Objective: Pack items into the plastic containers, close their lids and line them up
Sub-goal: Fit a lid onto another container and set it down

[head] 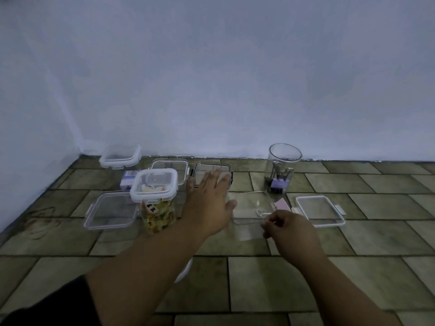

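Left hand spread wide, hiding a clear container; right hand grip unclear.

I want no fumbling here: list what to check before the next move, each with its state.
1. Left hand free: ok, open with spread fingers, reaching toward the black-latched container.
2. Right hand grip: cannot tell; fingers are curled at the edge of a clear container.
3. That clear container lidded: not ok, appears open.
4. Spare lid within reach: ok, white-rimmed lid lies flat beside it.
5. Colourful-filled container closed: ok, lid on.
6. Round jar of clips closed: not ok, open.
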